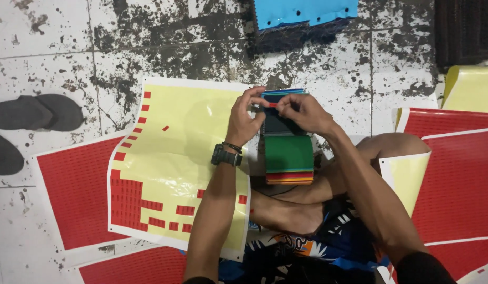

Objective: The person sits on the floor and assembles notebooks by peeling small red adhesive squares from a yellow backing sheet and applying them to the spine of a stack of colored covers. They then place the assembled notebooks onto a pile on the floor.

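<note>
I sit on the floor with a stack of coloured sheets (289,153) resting on my leg; its top shows green and dark teal, with red and orange edges below. My left hand (245,119), with a black watch on the wrist, and my right hand (302,111) meet at the stack's far end. Together their fingertips pinch a small red sticker (272,104) against the top sheet. To the left lies a yellow backing sheet (175,158) with several red rectangular stickers left along its edge and lower part.
Full red sticker sheets lie at lower left (75,194) and at right (459,179). Black sandals (36,113) sit at far left. A blue sheet (304,11) lies at the top, a dark mat (464,31) at top right. The tiled floor is stained.
</note>
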